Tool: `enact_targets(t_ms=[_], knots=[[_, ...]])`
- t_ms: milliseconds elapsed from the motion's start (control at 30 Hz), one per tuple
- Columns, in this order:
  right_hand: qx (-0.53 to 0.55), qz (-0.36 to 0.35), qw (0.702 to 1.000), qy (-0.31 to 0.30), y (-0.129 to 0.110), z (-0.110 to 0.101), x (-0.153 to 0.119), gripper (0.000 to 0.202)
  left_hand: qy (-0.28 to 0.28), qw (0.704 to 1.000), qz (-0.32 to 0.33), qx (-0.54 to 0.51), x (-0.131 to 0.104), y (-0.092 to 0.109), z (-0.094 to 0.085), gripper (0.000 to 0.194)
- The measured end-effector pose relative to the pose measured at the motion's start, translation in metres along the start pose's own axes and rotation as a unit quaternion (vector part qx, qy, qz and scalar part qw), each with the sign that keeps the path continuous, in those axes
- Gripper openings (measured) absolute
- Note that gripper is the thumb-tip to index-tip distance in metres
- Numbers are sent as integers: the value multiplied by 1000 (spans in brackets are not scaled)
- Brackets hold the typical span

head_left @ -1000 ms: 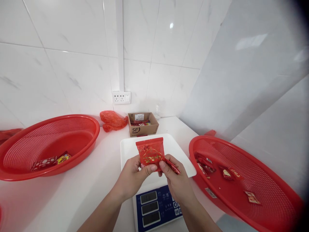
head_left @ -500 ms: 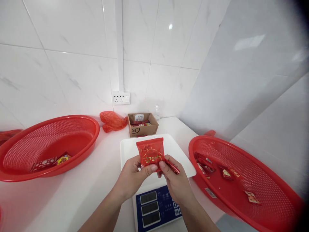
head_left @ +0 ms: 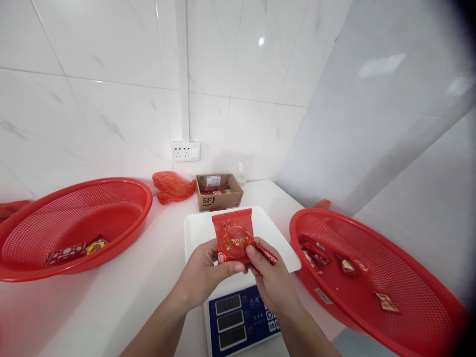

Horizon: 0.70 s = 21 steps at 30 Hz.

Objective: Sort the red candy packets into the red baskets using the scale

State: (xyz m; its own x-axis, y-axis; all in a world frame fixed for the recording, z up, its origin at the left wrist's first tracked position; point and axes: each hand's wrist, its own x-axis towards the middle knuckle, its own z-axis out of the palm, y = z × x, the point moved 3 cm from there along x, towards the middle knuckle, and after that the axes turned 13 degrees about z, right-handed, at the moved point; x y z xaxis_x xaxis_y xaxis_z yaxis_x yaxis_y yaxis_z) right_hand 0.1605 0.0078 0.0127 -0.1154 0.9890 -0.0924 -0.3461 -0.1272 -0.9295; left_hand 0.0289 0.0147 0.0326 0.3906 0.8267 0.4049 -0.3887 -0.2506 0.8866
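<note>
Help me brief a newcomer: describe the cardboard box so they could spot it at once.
Find the scale with its white tray. Just beyond the tray, near the wall, sits the small open box. Its brown card and black "SF" lettering set it apart from the crumpled red bag beside it.

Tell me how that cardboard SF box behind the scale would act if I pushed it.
The cardboard SF box would probably slide rather than tip, being low and broad-based. Its straight walls look fairly stiff, though they might bend a little under a hard push. The loose packets inside could shift about.
</note>
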Motion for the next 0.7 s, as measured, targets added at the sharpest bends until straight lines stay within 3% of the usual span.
enact_targets(t_ms=[267, 533, 700], knots=[[46, 31, 998, 20, 4, -4, 3, 26, -32, 999, 25, 20, 3, 5, -1, 15], [90, 58, 992, 60, 4, -7, 4, 26, 69, 995, -29, 72, -1, -5, -17, 29], [94, 58, 992, 59, 3, -6, 3, 24, 82, 993, -31, 81, -2, -4, -18, 30]])
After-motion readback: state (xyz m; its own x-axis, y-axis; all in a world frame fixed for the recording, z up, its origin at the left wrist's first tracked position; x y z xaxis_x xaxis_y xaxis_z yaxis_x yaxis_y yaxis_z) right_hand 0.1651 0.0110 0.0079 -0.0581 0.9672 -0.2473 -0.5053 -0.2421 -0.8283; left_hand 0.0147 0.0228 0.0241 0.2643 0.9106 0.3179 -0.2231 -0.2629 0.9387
